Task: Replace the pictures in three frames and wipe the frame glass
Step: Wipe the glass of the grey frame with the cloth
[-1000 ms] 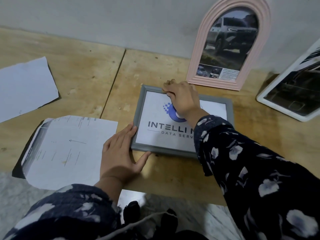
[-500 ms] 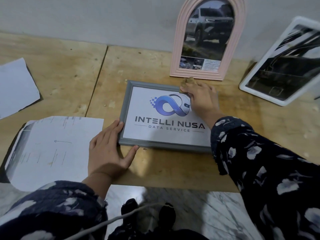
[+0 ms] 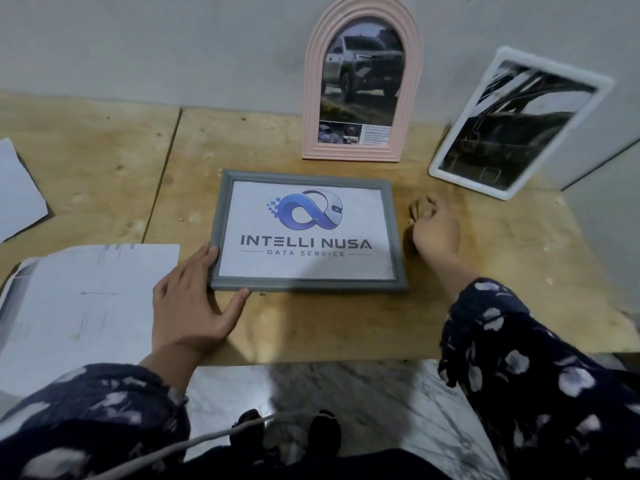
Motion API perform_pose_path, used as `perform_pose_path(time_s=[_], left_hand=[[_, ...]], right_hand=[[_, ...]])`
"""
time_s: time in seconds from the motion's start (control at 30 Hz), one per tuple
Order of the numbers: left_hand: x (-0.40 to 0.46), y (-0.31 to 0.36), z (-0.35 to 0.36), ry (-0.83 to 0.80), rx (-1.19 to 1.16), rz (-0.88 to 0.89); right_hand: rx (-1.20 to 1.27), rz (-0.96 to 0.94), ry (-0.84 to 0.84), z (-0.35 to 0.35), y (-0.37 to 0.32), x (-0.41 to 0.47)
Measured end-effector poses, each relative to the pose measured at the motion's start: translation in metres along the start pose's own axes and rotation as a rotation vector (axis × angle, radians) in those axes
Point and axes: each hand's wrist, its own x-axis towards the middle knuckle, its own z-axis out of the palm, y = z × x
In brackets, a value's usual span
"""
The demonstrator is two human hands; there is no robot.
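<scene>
Plywood, pale and scuffed with a dark seam running front to back, makes up the table (image 3: 104,161) I am looking down on. Flat on it, near the middle, lies the grey frame (image 3: 308,284), a rectangle with a moulded edge, and behind its glass sits a white logo print (image 3: 304,233) with a blue looped emblem and the words INTELLI NUSA DATA SERVICE. My left hand (image 3: 194,306) is spread flat at the frame's near left corner, fingers straight along the left side and thumb pressed against the front edge, bracing it rather than clasping it. My right hand (image 3: 436,230) is just beside the frame's right side, apart from it, fingers curled in; something small and dull seems to sit at the fingertips, but it is too blurred for me to tell whether I am holding anything. Against the plain grey wall stands a pink arched frame (image 3: 360,150) with ribbed moulding, holding a photo of a pickup truck. To its right a white frame (image 3: 602,88) with rounded corners leans back, its picture dark and glossy. Two loose paper sheets lie on the left: one large sheet (image 3: 90,306) just beside my left hand, another sheet (image 3: 17,195) farther back at the edge of view. Both sleeves are dark fabric with pale floral blotches.
</scene>
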Motion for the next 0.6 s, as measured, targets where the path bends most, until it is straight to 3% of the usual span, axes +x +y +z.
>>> perform_pose_path(time_s=[0.13,0.37,0.5,0.6], left_hand=[[0.004,0.013,-0.008,0.007,-0.073,-0.101],[0.050,0.056,-0.027,-0.046,-0.624,-0.686],[0.041,0.054,-0.035,-0.106,-0.632,-0.689],[0.027,0.046,-0.044,-0.006,-0.670,-0.659]], right_hand=[[0.027,-0.008,-0.072,0.002,0.008,-0.034],[0.346,0.247,-0.178,-0.006,0.013,-0.031],[0.437,0.352,-0.229,-0.013,0.016,-0.037],[0.454,0.365,-0.248,-0.014,0.002,-0.043]])
